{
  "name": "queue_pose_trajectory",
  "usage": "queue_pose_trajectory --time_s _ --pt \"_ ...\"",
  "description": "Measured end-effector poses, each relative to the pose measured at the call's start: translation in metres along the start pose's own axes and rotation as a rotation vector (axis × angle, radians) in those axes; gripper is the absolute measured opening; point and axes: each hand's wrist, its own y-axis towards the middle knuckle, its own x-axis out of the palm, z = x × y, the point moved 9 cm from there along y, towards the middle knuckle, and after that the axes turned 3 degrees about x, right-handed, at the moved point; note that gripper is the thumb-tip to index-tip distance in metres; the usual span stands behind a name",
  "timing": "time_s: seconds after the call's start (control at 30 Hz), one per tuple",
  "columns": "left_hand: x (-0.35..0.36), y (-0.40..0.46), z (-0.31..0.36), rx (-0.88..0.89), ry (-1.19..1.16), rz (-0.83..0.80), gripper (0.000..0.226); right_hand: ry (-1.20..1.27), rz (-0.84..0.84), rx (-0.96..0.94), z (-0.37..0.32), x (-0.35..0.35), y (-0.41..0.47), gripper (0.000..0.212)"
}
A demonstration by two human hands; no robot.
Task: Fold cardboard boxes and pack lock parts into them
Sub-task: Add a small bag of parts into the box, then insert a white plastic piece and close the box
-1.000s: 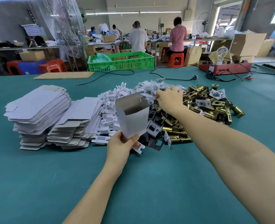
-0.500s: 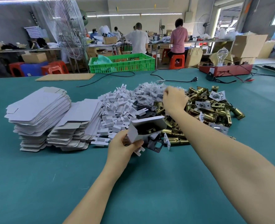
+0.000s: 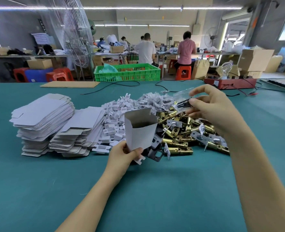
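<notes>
Head view looks down over a teal table [image 3: 38, 190] where the left hand [image 3: 121, 156] grips the bottom of a folded grey cardboard box [image 3: 140, 129], thumb and fingers curled round its narrow lower end. The box now stands upright with its open mouth facing up, whereas half a second ago it lay tipped over on its side, low against the pile. The right hand [image 3: 212, 108] has lifted off the heap; a moment ago it was pressed down among the parts, and now it hovers above them, well clear of the table. Its thumb and fingers pinch a small clear plastic bag of black screws [image 3: 182, 102], the other fingers spread loosely apart. The bag hangs up and to the right of the box mouth, apart from it, not yet inside.

Beneath the right hand lies the heap of brass latch parts [image 3: 180, 134], with black strike plates [image 3: 156, 154] at its near edge, just beside the left hand. Behind the box sits a mound of white cardboard inserts [image 3: 113, 114] and, farther back, a pile of small clear bags [image 3: 151, 99]. To the left stand two stacks of flat box blanks [image 3: 43, 118], unmoved since the earlier frames. At the far edge of the table are a green crate [image 3: 127, 72] and a red base with a light bulb [image 3: 226, 68].
</notes>
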Motion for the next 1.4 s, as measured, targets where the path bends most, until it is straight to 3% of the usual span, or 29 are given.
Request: queue_pose_trajectory --time_s 0.07,0.23,0.5,0.73,0.97,1.1,1.3,1.4 --pt "0.0 0.0 0.0 0.001 0.016 -0.003 0.013 -0.026 -0.097 -0.067 -0.022 0.008 -0.01 0.009" --pt "0.006 -0.003 0.003 0.005 0.003 -0.051 0.015 -0.373 -0.245 -0.266 -0.045 0.051 -0.028 0.008" --pt "0.009 -0.004 0.006 0.016 0.019 -0.066 0.012 -0.646 -0.091 -0.589 -0.051 0.088 -0.037 0.009" --pt "0.01 -0.005 0.008 0.027 0.024 -0.084 0.011 -0.718 -0.129 -0.716 -0.052 0.104 -0.046 0.007" --pt "0.009 -0.004 0.008 0.019 0.014 -0.074 0.01 -0.761 -0.186 -0.75 -0.043 0.114 -0.046 0.006" --pt "0.01 -0.005 0.008 0.021 0.0 -0.084 0.011 -0.655 -0.205 -0.707 -0.045 0.107 -0.043 0.009" --pt "0.009 -0.004 0.008 0.038 0.016 -0.086 0.011 -0.451 -0.051 -0.528 -0.043 0.063 -0.027 0.006" --pt "0.01 -0.003 0.008 0.046 0.002 -0.096 0.011 -0.437 -0.057 -0.384 -0.026 0.055 -0.015 0.008"
